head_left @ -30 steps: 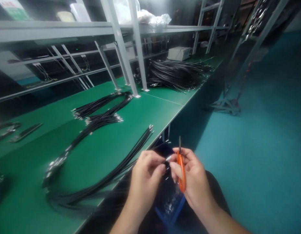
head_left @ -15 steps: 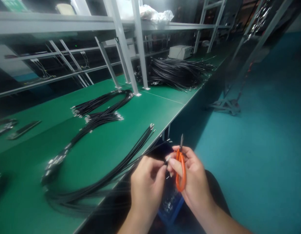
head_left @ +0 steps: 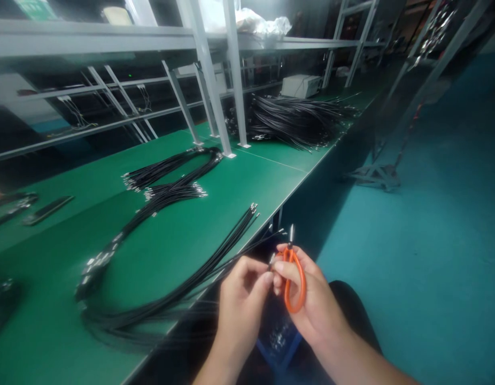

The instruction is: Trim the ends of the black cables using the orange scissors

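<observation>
Green bench [head_left: 271, 163] first, stretching off to the far right. Curving across its top to the near edge, black cables [head_left: 189, 284] in a loose sweep. Just past that edge, left hand [head_left: 241, 297] in a tight pinch, right hand [head_left: 315, 294] curled around orange-handled scissors [head_left: 287, 294]. And rolled over within the last second, from edge-on to open handle loop, blades upward! Smallest, between both hands' fingertips, a pale-tipped cable end [head_left: 272, 260], slightly blurred; apparently fingerwork for now, not cutting.

Black cables [head_left: 123, 320] lie across the bench [head_left: 163, 256] (green-topped).
</observation>
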{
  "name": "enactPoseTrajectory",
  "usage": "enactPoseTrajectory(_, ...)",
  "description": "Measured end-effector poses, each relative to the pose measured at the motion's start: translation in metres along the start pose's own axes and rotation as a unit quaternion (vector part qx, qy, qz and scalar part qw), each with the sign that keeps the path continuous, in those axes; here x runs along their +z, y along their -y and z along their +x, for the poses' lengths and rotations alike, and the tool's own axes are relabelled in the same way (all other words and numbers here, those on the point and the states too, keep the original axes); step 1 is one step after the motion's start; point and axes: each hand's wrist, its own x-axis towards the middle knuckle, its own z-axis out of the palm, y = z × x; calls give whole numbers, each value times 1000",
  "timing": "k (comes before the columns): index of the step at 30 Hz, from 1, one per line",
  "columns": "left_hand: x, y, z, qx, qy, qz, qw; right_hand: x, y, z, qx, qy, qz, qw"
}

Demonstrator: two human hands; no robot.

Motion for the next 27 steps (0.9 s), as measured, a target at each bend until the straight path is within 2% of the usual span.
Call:
enactPoseTrajectory(4,-5,-5,2,12,22,-20,999,9,-2,-3,-14,1,-10,1000)
enactPoseTrajectory(7,-4,-11,5,30,-3,-13,999,16,-2,-5,-14,7,-15,1000)
enactPoseTrajectory(9,-4,-14,7,9,-12,-55,998,18,-2,-6,-14,15,-20,1000)
enactPoseTrajectory(15,-8,-10,11,-16,37,-207,977,13,-5,-4,-21,33,-14,999)
enactPoseTrajectory(19,-9,-10,9,-35,26,-239,970,14,-6,-2,-26,38,-16,999)
enactPoseTrajectory(24,-8,-12,9,-39,54,-260,963,14,-7,-3,-22,32,-17,999)
enactPoseTrajectory(27,-8,-13,10,-37,52,-291,955,12,-7,-3,-26,32,-16,999)
